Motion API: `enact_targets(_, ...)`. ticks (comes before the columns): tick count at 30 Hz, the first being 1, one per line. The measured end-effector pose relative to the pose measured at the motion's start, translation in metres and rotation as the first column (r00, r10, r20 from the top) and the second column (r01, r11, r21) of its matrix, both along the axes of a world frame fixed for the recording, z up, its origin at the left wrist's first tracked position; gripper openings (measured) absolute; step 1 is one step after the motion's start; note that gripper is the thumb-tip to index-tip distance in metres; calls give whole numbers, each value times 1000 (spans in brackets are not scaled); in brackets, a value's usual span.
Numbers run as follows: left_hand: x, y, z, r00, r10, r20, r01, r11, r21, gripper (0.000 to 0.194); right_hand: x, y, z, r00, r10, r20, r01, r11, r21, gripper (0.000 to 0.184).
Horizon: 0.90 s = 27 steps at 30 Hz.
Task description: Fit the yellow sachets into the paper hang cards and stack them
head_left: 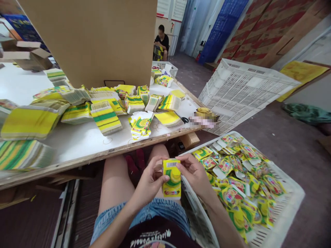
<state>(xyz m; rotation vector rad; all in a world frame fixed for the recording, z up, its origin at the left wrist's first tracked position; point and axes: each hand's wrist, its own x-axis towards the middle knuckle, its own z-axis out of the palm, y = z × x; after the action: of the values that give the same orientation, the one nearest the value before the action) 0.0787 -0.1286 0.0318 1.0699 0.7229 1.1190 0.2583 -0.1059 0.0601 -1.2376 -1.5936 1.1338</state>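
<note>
A small yellow-and-green printed carton [172,181] is held upright over my lap, its barcode end at the top. My left hand [154,175] pinches its left side between thumb and fingers. At the top right corner, my right hand [190,168] grips the same carton, thumb on the front face. On the table edge ahead lies a small pile of similar printed cartons [141,124]. To my right, a white plastic crate [292,203] holds many loose cartons [230,194] of the same print.
Stacks of flat yellow-and-green cartons [106,119] cover the white table [77,141]. Scissors [184,119] and bananas [204,110] lie near its right corner. Stacked white crates [238,89] stand beyond. A large brown cardboard sheet [98,41] rises behind the stacks. A person [162,41] sits farther back.
</note>
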Motion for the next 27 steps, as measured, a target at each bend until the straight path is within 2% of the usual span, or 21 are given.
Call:
enact_targets(2, -2, 19, 1, 961, 73, -265, -24, 983, 184, 39, 27, -1, 4, 973, -50, 225, 51, 999, 4, 21)
enact_targets(3, -7, 34, 2, 866, 216, -452, -77, 949, 306, 37, 43, -2, 6, 922, -87, 376, 86, 996, 18, 22)
enact_targets(4, -14, 52, 3, 670, 406, -622, -149, 894, 424, 34, 60, -2, 6, 846, -148, 512, 126, 989, 78, 23)
enact_targets(6, -33, 92, 3, 459, 573, -679, -321, 820, 474, 34, 88, -5, 2, 725, -238, 647, 165, 971, 173, 29)
enact_targets(7, -43, 111, 2, 367, 610, -702, -385, 787, 483, 39, 97, -7, -1, 697, -253, 671, 183, 968, 174, 32)
enact_targets(9, -59, 143, -2, 215, 621, -753, -469, 743, 478, 45, 99, -13, -10, 702, -227, 675, 200, 973, 118, 36)
enact_targets(12, -72, 167, -12, 102, 570, -815, -500, 738, 453, 44, 76, -21, -21, 762, -152, 629, 184, 983, 15, 35)
enact_targets(15, -76, 173, -22, 49, 532, -845, -530, 731, 429, 42, 49, -21, -24, 816, -105, 569, 137, 990, -14, 31)
enact_targets(18, -83, 175, -24, 51, 526, -849, -568, 715, 408, 37, 34, -14, -21, 852, -81, 518, 102, 995, -11, 30)
enact_targets(22, -93, 165, -13, 139, 594, -793, -585, 695, 418, 19, 20, -7, -12, 895, -56, 443, 76, 997, -29, 28)
enact_targets(27, -98, 130, -4, 258, 711, -654, -610, 645, 461, 18, -10, -3, 1, 953, -50, 299, 54, 999, -5, 26)
